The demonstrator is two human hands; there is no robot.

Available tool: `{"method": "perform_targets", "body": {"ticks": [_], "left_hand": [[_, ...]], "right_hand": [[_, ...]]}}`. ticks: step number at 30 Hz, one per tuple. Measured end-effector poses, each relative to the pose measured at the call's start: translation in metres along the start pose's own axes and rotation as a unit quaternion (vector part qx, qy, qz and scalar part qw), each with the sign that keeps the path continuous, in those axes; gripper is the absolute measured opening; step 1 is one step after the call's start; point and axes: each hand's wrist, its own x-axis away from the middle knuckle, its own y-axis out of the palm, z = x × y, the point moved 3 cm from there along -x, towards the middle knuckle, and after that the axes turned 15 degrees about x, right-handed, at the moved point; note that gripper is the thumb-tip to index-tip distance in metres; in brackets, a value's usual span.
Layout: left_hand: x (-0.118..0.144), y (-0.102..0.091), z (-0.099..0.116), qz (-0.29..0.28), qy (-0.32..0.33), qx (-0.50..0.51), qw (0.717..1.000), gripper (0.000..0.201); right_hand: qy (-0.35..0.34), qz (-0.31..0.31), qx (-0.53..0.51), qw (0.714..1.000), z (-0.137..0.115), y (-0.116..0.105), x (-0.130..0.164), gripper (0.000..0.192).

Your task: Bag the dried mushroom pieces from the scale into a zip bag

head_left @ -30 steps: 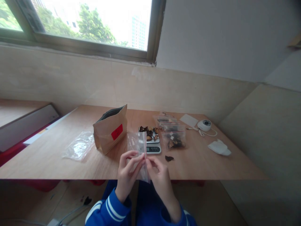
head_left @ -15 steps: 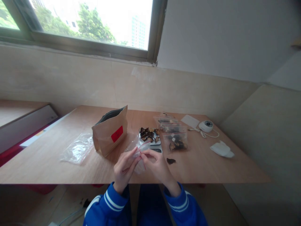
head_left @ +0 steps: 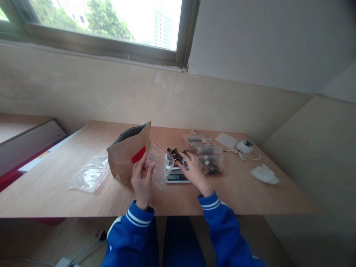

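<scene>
Plastic zip bag [head_left: 158, 168], clear with a red seal line: held just beside the left side of a flat white digital scale [head_left: 178, 181]; film limp. Contact with the pale brown wooden worktop [head_left: 172, 202] cannot be told.
Left hand [head_left: 141, 180]: thumb and forefinger holding the bag by its left side.
Right hand [head_left: 193, 170]: fingers spread wide over the dark brown, curled dried pieces [head_left: 174, 152]; holding nothing visible, contact unconfirmed.
Scale: pieces heaped on the pan; display figures too small to read.
Brown paper pouch [head_left: 125, 163] with red label: standing open-topped near the left hand.
Filled clear plastic bags [head_left: 213, 165]: grouped to the right of the scale, near the right hand.
Spill risk: judged moderate; pieces lie loose, and a hurried grab or sweep could push some over the pan's edge.
Bag risk: one-sided grip and thin film could let the mouth fold shut, catching pieces on the rim.
Reading risk: bag or fingers resting on the pan would falsify the weight.
Pouch risk: judged low; a knock from the left hand could tip it.
</scene>
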Motion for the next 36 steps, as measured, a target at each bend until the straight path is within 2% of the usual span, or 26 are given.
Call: {"method": "perform_targets", "body": {"ticks": [2,4,6,8,13,19,23,28,33,36], "left_hand": [[0.004,0.003,-0.011,-0.014,0.035,-0.029,0.999,0.03],[0.009,0.005,-0.02,-0.026,0.097,-0.05,0.994,0.019],[0.015,0.005,-0.027,-0.035,0.153,-0.054,0.986,0.011],[0.019,0.005,-0.033,-0.043,0.17,-0.033,0.984,0.008],[0.023,0.003,-0.044,-0.028,0.121,0.05,0.991,0.013],[0.023,0.004,-0.049,-0.014,0.093,0.048,0.994,0.016],[0.024,0.003,-0.053,-0.014,0.049,0.048,0.998,0.018],[0.025,0.001,-0.06,0.002,0.007,0.044,0.999,0.016],[0.023,0.002,-0.058,-0.005,0.011,0.032,0.999,0.014],[0.022,0.002,-0.055,-0.008,0.01,0.03,0.999,0.017]], "right_hand": [[-0.017,-0.028,0.045,0.998,-0.001,0.012,-0.001,0.045],[-0.034,-0.043,0.066,0.996,-0.001,0.02,-0.001,0.041],[-0.047,-0.047,0.064,0.996,0.0,0.023,-0.002,0.037],[-0.054,-0.049,0.044,0.996,0.004,0.025,-0.004,0.035],[-0.057,-0.035,-0.011,0.998,0.016,0.03,-0.01,0.029],[-0.058,-0.005,-0.048,0.997,0.023,0.032,-0.012,0.03],[-0.046,0.009,-0.062,0.997,0.025,0.032,-0.012,0.029],[0.009,0.036,-0.09,0.995,0.029,0.024,-0.014,0.027],[0.069,0.056,-0.157,0.984,0.037,0.013,-0.023,0.027],[0.092,0.071,-0.213,0.97,0.033,0.003,-0.03,0.028]]}}
